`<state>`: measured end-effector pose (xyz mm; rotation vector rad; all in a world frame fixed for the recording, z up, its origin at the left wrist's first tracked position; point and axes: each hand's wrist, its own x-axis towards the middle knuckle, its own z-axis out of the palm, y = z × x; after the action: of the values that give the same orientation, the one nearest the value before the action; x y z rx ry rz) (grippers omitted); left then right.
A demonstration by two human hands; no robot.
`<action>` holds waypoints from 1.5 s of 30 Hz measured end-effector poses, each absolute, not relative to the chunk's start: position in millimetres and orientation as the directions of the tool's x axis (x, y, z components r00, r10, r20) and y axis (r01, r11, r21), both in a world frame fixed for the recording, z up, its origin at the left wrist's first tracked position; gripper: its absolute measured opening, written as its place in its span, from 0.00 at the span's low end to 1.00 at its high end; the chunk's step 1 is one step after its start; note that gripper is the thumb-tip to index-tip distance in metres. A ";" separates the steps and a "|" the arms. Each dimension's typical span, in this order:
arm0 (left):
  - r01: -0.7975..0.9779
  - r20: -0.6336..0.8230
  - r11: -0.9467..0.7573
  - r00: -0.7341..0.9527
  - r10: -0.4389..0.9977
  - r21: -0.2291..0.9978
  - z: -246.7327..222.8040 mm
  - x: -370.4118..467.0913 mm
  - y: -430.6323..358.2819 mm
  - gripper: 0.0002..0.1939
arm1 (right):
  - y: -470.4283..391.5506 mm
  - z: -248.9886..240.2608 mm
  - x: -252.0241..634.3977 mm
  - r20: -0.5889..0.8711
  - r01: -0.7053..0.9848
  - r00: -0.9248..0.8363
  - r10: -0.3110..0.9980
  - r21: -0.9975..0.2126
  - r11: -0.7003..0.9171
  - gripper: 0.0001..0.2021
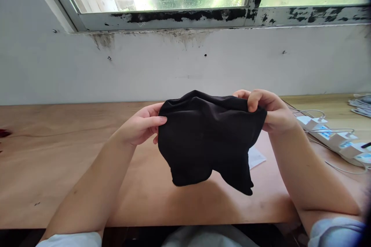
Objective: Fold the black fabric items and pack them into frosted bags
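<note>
A piece of black cloth (204,139) hangs in the air over the wooden table, stretched between both hands. Its upper edge is folded and wavy, and its lower edge hangs in two flaps with a notch between them; which kind of garment or cover it is, I cannot tell. My left hand (145,123) pinches its left upper side, thumb in front. At the upper right corner, my right hand (271,111) grips the cloth between thumb and fingers. Behind its lower right side, a white sheet-like item (256,158) lies partly hidden on the table.
On the right of the wooden table (66,170) lies a white power strip (333,139) with several plugged-in chargers and loose cables. A bundle of pale cables (361,105) sits farther back. Something dark red (4,133) shows at the left edge. A wall and window (174,11) stand behind.
</note>
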<state>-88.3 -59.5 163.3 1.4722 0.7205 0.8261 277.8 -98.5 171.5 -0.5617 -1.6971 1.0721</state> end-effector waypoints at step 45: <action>0.898 0.175 0.000 -0.086 0.981 0.441 18.2 -68.3 87.8 0.25 | -69.0 -4.9 182.0 0.070 0.615 -0.766 0.640 -0.213 0.759 0.48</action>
<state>-68.3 87.8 18.2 1.9894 2.0827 0.6734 182.0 -69.0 -4.9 -1.0095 -2.8156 0.2679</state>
